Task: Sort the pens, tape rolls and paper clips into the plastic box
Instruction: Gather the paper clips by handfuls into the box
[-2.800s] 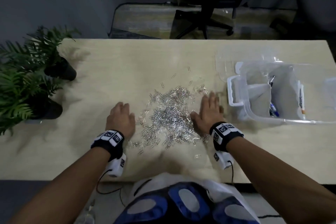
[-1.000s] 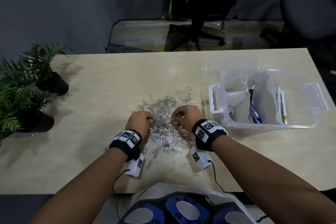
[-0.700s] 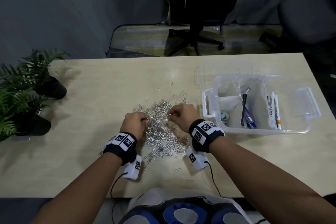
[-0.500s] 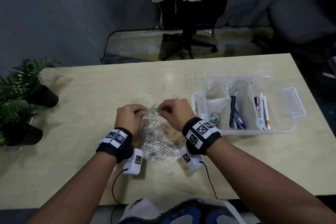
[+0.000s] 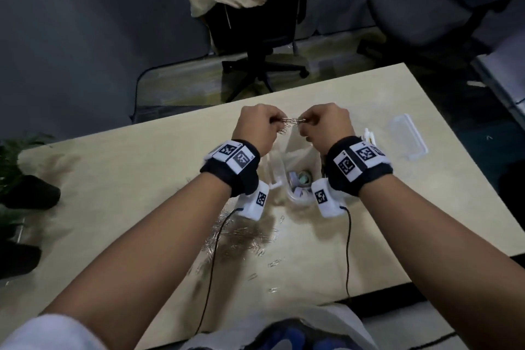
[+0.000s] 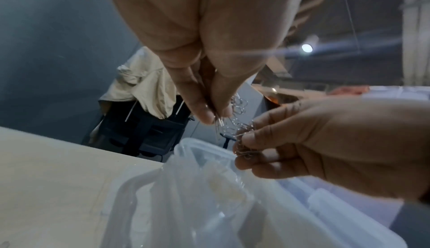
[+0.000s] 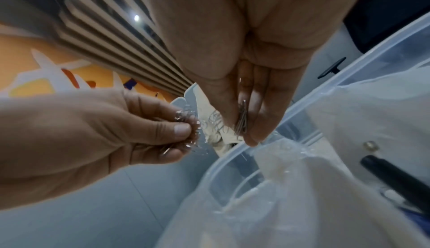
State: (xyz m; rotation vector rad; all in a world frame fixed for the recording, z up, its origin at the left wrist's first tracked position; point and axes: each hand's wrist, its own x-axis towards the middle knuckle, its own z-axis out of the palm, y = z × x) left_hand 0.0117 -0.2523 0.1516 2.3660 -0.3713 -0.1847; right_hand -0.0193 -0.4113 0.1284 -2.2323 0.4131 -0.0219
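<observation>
Both hands, left hand (image 5: 257, 125) and right hand (image 5: 326, 122), pinch a tangled bunch of paper clips (image 5: 289, 121) strung between them, seemingly over the plastic box (image 6: 209, 152).

A tangled bunch of silver clips (image 5: 289, 121) is held in the air above the clear plastic box (image 6: 274, 208), which stands on the table. More clips (image 5: 241, 239) lie scattered on the table near the box. Tape rolls (image 5: 301, 179) sit inside its end compartment; a black pen (image 7: 395, 174) lies in the next.
</observation>
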